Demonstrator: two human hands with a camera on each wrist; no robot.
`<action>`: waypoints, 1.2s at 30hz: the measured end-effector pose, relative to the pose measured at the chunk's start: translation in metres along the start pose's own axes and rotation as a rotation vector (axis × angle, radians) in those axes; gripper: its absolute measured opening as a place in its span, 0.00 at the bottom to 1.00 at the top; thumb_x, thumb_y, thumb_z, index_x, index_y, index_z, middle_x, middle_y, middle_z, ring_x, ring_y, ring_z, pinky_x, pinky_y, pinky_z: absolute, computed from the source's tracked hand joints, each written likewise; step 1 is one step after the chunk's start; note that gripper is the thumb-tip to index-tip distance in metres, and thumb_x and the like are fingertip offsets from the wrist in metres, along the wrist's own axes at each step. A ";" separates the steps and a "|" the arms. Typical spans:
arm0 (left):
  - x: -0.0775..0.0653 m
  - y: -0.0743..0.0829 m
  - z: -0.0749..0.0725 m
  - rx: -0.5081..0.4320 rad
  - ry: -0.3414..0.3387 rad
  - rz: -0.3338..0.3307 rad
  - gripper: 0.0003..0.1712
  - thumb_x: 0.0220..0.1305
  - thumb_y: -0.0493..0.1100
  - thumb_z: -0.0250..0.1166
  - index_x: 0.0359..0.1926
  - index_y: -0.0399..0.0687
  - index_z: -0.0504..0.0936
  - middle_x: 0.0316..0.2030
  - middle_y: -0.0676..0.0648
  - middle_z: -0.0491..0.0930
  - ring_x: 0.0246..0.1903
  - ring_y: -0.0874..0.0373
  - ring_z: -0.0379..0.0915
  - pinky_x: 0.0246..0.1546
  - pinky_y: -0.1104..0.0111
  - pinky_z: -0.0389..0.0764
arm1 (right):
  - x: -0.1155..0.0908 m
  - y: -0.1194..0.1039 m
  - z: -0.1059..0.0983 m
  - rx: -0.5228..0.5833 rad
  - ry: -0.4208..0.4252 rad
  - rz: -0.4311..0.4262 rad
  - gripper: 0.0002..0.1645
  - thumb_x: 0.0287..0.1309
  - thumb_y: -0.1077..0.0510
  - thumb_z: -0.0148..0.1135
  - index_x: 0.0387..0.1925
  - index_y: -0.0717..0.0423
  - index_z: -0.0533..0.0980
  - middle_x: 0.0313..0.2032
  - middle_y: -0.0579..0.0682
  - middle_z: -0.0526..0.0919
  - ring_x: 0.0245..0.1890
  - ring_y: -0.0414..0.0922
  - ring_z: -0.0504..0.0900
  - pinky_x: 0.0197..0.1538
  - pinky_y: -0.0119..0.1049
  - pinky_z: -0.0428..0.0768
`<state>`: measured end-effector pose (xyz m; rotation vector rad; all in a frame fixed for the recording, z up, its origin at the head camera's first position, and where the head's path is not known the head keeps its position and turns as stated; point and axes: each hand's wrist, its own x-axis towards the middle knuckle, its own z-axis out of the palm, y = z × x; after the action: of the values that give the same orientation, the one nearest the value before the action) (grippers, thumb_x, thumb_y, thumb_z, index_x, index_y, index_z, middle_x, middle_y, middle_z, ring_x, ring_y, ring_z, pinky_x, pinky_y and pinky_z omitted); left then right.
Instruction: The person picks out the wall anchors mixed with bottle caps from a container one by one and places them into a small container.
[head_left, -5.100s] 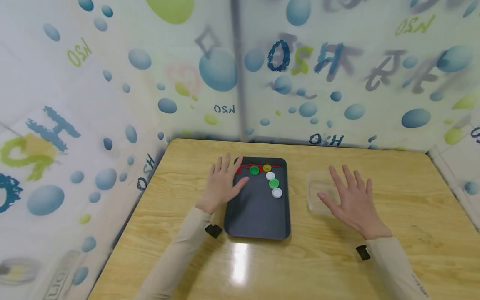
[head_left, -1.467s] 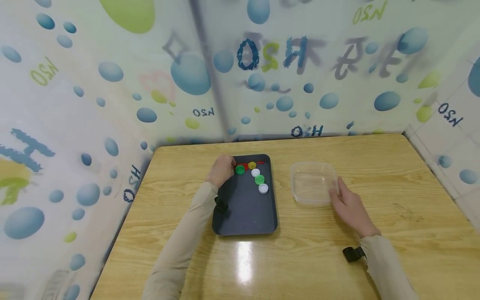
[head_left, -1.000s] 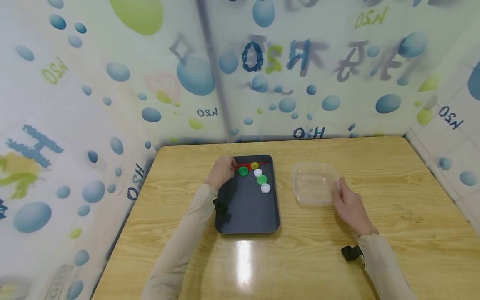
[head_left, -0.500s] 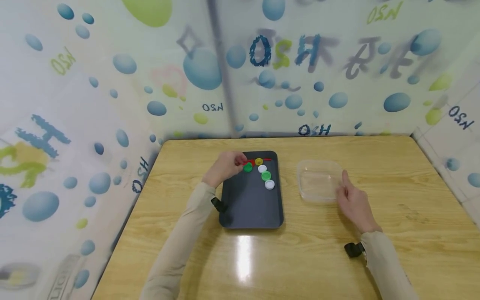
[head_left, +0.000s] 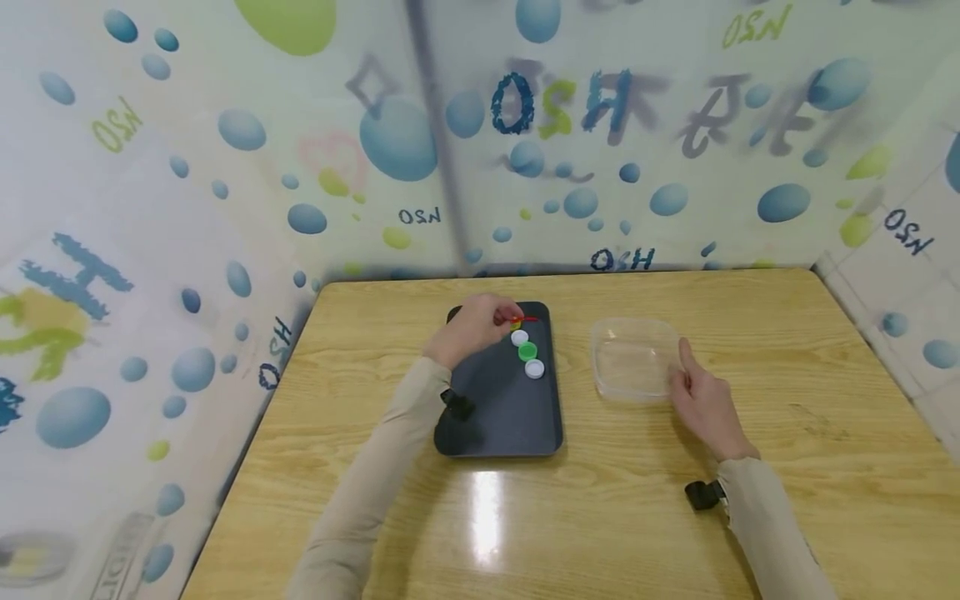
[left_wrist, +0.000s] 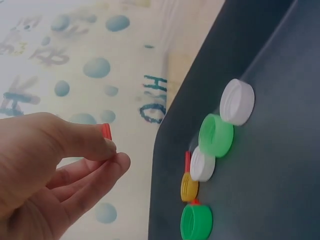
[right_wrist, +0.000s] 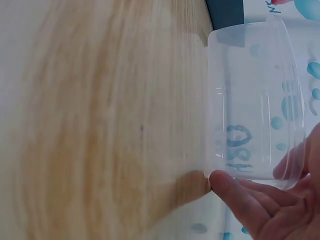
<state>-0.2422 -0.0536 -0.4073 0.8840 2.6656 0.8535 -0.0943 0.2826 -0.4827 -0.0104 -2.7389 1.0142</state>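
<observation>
Pinching a red stick (left_wrist: pixel 106 131) left, clear container (right_wrist: pixel 246 100) right, hands (head_left: pixel 472 325) (head_left: pixel 707 410) have white caps (head_left: pixel 534 369) between.

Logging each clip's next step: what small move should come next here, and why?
Probably carry the red piece across to the clear box: the left hand pinches it raised off the tray, and the right hand holds the box's side.

the head view is bright, with white glare (head_left: pixel 486 517) on the yellow wooden table (head_left: pixel 600 517) at lower centre; right wrist view blurred.
</observation>
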 end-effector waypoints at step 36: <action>0.058 0.067 0.061 0.025 -0.127 0.070 0.10 0.71 0.37 0.62 0.49 0.44 0.86 0.44 0.48 0.85 0.40 0.60 0.78 0.43 0.75 0.80 | 0.000 0.002 0.000 0.021 0.010 -0.028 0.32 0.77 0.58 0.42 0.74 0.75 0.55 0.14 0.42 0.60 0.11 0.33 0.51 0.15 0.31 0.57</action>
<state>-0.2345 0.0531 -0.4189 1.0073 2.5550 0.7538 -0.0949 0.2838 -0.4841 0.0265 -2.7110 1.0331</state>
